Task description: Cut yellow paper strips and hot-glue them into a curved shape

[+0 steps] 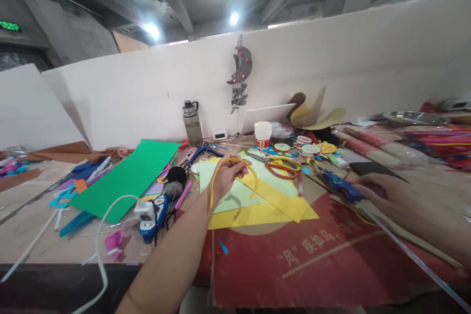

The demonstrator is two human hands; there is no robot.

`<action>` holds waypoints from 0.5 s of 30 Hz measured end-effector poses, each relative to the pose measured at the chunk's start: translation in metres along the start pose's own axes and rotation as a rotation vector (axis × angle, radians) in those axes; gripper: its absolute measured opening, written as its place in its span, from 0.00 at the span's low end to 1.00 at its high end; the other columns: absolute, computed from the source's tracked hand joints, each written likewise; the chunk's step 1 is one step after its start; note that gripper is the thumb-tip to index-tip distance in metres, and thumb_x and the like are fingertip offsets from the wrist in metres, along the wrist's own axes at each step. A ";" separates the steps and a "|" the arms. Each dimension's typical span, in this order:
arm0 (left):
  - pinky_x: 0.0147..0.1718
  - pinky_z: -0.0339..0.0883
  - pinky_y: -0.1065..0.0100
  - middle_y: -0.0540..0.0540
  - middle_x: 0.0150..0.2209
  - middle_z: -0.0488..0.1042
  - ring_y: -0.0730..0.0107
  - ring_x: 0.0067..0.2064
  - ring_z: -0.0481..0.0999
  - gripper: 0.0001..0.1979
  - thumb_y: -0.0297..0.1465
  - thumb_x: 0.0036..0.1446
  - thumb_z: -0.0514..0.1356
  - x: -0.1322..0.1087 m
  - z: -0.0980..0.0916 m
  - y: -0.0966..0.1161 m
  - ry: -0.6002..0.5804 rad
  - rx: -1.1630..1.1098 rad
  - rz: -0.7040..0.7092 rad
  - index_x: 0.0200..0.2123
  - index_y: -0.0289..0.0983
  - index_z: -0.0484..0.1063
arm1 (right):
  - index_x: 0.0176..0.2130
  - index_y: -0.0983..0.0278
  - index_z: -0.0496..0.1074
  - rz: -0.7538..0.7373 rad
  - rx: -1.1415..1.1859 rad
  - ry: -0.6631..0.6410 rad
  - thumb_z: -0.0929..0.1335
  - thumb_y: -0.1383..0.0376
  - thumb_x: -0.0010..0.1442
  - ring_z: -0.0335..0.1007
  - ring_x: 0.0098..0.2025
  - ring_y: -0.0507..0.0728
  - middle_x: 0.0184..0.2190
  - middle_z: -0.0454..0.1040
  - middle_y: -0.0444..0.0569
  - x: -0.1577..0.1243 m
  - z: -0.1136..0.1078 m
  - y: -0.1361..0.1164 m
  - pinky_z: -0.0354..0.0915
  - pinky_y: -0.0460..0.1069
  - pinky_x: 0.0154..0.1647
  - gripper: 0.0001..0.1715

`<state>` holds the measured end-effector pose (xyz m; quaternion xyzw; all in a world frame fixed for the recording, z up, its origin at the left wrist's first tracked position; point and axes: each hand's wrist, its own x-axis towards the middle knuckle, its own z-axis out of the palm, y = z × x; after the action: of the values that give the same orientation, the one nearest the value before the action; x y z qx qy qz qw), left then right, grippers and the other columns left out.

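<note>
My left hand (228,176) pinches a narrow yellow strip (253,176) between thumb and fingers. The strip bends in an arch over the hand, one end dropping by the wrist and the other curling down at the right. Beneath lie pale green sheets (217,197) and yellow sheets (294,206). At the right, my right hand (379,196) is closed on a blue hot glue gun (340,185), its nozzle toward the left. A long clear glue stick (415,264) trails from its back to the lower right. Orange- and yellow-handled scissors (283,169) rest just beyond the sheets.
A red cardboard sheet (294,274) covers the front. On the left are a green sheet (128,181), a power strip (152,221) and its white cable (98,245). Behind stand a bottle (192,125), stacked paper cups (262,133) and ribbon rolls (311,150).
</note>
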<state>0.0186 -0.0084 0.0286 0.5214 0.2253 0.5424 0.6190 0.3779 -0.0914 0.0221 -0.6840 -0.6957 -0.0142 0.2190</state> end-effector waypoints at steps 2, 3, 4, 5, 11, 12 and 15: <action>0.24 0.60 0.74 0.45 0.33 0.76 0.76 0.27 0.73 0.15 0.31 0.46 0.67 -0.001 0.002 0.000 -0.043 -0.017 0.004 0.32 0.35 0.64 | 0.31 0.62 0.70 0.121 -0.031 -0.043 0.60 0.48 0.54 0.74 0.33 0.65 0.30 0.76 0.57 -0.007 0.012 0.019 0.66 0.56 0.33 0.21; 0.25 0.62 0.74 0.46 0.33 0.76 0.76 0.27 0.73 0.15 0.31 0.46 0.67 -0.002 0.003 0.000 -0.060 -0.024 0.005 0.32 0.35 0.63 | 0.30 0.61 0.69 0.169 -0.030 -0.072 0.60 0.47 0.53 0.74 0.32 0.65 0.29 0.76 0.57 -0.009 0.018 0.025 0.66 0.56 0.33 0.22; 0.26 0.63 0.73 0.46 0.32 0.75 0.76 0.27 0.73 0.15 0.31 0.47 0.67 -0.003 0.004 0.000 -0.074 -0.029 0.003 0.32 0.35 0.63 | 0.29 0.60 0.68 0.188 -0.026 -0.117 0.60 0.45 0.53 0.74 0.31 0.65 0.27 0.75 0.56 -0.010 0.024 0.029 0.65 0.56 0.32 0.23; 0.28 0.64 0.72 0.46 0.33 0.75 0.76 0.28 0.73 0.14 0.31 0.47 0.67 -0.003 0.005 0.001 -0.086 -0.032 0.000 0.33 0.35 0.63 | 0.28 0.60 0.67 0.176 -0.026 -0.165 0.59 0.45 0.54 0.74 0.31 0.65 0.27 0.75 0.55 -0.011 0.028 0.030 0.64 0.56 0.32 0.23; 0.30 0.64 0.72 0.47 0.33 0.74 0.77 0.28 0.72 0.14 0.30 0.47 0.67 -0.005 0.008 0.005 -0.101 -0.024 -0.010 0.34 0.35 0.65 | 0.24 0.58 0.63 0.113 -0.097 -0.250 0.57 0.48 0.58 0.71 0.25 0.61 0.22 0.73 0.52 -0.003 0.029 0.019 0.59 0.53 0.26 0.22; 0.29 0.63 0.72 0.47 0.32 0.74 0.78 0.28 0.71 0.14 0.29 0.46 0.67 -0.005 0.008 0.005 -0.095 -0.016 -0.007 0.34 0.35 0.65 | 0.24 0.59 0.63 0.119 -0.092 -0.252 0.58 0.48 0.58 0.71 0.25 0.61 0.21 0.73 0.52 -0.002 0.028 0.017 0.59 0.52 0.26 0.21; 0.27 0.62 0.73 0.47 0.31 0.74 0.78 0.26 0.70 0.12 0.29 0.47 0.67 -0.005 0.007 0.005 -0.086 -0.003 -0.001 0.33 0.34 0.66 | 0.25 0.58 0.64 0.136 -0.093 -0.276 0.59 0.49 0.58 0.72 0.25 0.61 0.21 0.73 0.50 -0.001 0.029 0.021 0.59 0.51 0.25 0.19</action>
<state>0.0209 -0.0160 0.0341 0.5434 0.1979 0.5195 0.6291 0.3894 -0.0817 -0.0104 -0.7345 -0.6697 0.0625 0.0900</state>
